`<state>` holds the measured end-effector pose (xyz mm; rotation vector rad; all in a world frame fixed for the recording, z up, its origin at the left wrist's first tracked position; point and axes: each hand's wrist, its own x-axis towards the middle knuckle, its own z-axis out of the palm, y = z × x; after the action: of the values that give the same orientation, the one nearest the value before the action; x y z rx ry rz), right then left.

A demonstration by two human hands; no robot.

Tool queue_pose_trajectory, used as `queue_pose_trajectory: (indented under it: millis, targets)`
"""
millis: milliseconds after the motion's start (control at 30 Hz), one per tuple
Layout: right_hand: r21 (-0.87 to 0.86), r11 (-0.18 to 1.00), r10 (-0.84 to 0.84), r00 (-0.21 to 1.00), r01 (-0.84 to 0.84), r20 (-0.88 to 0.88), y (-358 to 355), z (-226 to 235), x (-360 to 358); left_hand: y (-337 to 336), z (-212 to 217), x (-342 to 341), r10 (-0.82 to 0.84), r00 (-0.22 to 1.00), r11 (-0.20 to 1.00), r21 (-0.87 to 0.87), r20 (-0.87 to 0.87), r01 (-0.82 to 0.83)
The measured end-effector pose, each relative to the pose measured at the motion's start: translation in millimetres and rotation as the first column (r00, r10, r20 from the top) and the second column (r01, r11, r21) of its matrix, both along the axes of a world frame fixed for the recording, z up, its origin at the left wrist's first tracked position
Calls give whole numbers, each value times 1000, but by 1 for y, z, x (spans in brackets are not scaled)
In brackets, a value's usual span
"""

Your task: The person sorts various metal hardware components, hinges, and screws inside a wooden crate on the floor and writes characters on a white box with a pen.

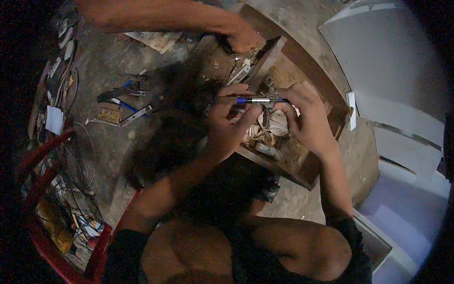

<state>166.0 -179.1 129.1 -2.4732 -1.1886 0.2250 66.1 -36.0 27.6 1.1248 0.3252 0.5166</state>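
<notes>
A slim pen [260, 100] with a blue end, a silver-white middle and a dark tip lies level between my two hands. My left hand [229, 116] grips its blue end between thumb and fingers. At the opposite end, my right hand [305, 113] pinches it with thumb and forefinger. Beneath them is a brown wooden drawer [302, 179], with a divider board [269, 61] and small odds and ends inside. A crumpled pale wad [275, 124] and a small whitish block [265, 149] show below my fingers.
Another person's arm [189, 19] reaches across the far side into the drawer. Pliers and blue-handled tools [124, 102] lie on the floor at left, by a hinge-like brown plate [109, 113]. A red chair frame [47, 236] stands lower left; pale panels [392, 61] lean at right.
</notes>
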Motion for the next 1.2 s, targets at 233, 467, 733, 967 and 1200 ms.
queue_pose_trajectory:
  millis: [233, 467, 733, 967, 1200]
  targets:
    - [148, 987, -62, 998, 64, -17, -17, 6, -7, 15, 32, -13, -217, 951, 976, -57, -221, 209]
    - [243, 970, -42, 998, 30, 44, -22, 12, -5, 20, 10, -14, -82, 991, 992, 88, -105, 91]
    - [243, 966, -99, 994, 85, 47, -23, 15, -6, 35, 23, -15, -115, 987, 940, 309, -114, 145]
    - [271, 961, -110, 980, 61, 169, -18, 20, -8, 39, 39, -17, -85, 981, 898, 413, -173, 150]
    - [354, 935, -127, 943, 10, 307, -20, 8, -10, 44, 45, -17, -49, 984, 827, 545, -172, 136]
